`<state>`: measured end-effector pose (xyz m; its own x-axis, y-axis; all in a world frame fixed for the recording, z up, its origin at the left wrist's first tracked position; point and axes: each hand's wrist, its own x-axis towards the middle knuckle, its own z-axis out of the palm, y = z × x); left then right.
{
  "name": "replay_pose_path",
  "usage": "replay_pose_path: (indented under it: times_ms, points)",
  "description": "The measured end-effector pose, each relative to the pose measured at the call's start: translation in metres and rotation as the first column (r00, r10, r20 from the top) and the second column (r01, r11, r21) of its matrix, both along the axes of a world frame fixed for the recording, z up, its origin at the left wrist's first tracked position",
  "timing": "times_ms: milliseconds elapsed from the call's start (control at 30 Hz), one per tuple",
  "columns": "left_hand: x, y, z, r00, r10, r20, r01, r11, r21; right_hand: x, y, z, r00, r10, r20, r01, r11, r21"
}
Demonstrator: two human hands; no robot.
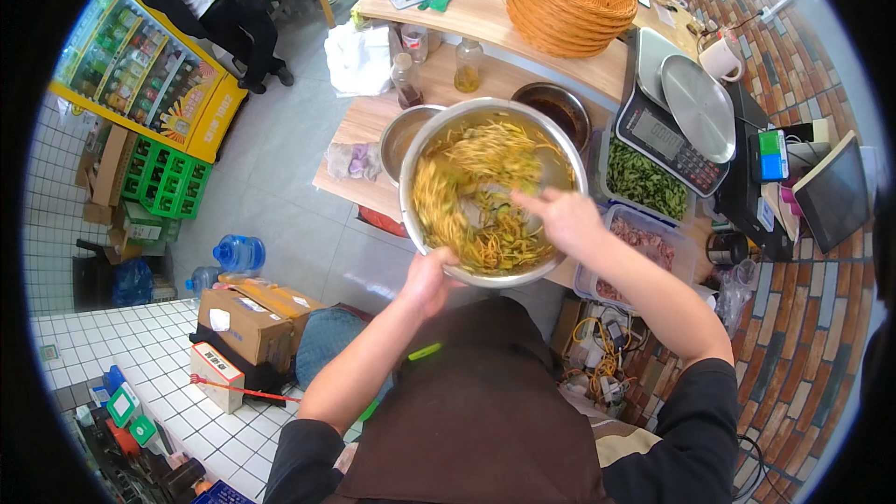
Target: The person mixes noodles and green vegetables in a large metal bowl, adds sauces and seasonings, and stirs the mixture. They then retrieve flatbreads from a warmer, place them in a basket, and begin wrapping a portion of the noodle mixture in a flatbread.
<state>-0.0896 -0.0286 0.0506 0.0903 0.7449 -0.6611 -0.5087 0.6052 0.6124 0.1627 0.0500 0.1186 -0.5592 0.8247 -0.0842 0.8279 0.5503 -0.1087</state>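
Note:
A large stainless steel mixing bowl stands tilted in front of me, holding dressed strips of food, perhaps noodles, with green pieces among them. My left hand grips the near left rim, thumb on top. Over the right side of the bowl is my right hand, its fingers reaching down toward the food. Motion blurs the fingertips and a pale shape by them, so whether they hold a utensil cannot be told. Behind the bowl's left side shows a second metal bowl, partly hidden.
A dark-filled metal bowl, glass bottles and a folded cloth surround the mixing bowl. Rightward stand tubs of chopped greens and pinkish food, plus a digital scale. Stacked wicker baskets rise behind. A person stands far left.

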Motion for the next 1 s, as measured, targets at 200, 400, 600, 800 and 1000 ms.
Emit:
replay_pose_path:
  times_ms: [200, 400, 600, 800, 1000]
  points:
    - [-0.011, 0.005, -0.003, 0.999, -0.015, 0.034, 0.017, 0.999, -0.046, 0.001, -0.019, 0.004, 0.996, 0.081, -0.033, -0.084, 0.987, -0.140]
    - [-0.033, 0.010, 0.005, 0.982, 0.051, 0.181, -0.044, 0.998, -0.043, 0.018, -0.003, 0.006, 0.998, 0.040, -0.045, -0.042, 0.998, -0.055]
    - [-0.017, 0.008, 0.005, 0.995, 0.007, 0.100, -0.002, 0.999, -0.047, 0.005, 0.016, 0.009, 0.989, -0.125, 0.076, 0.121, 0.991, 0.050]
    - [0.009, 0.007, 0.006, 0.999, 0.038, 0.030, -0.037, 0.999, -0.024, 0.000, 0.009, 0.004, 0.999, -0.040, -0.009, 0.039, 0.999, -0.022]
    - [0.001, 0.007, 0.014, 0.999, 0.035, 0.025, -0.034, 0.998, -0.058, 0.011, -0.010, -0.003, 0.996, 0.085, -0.033, -0.089, 0.980, -0.180]
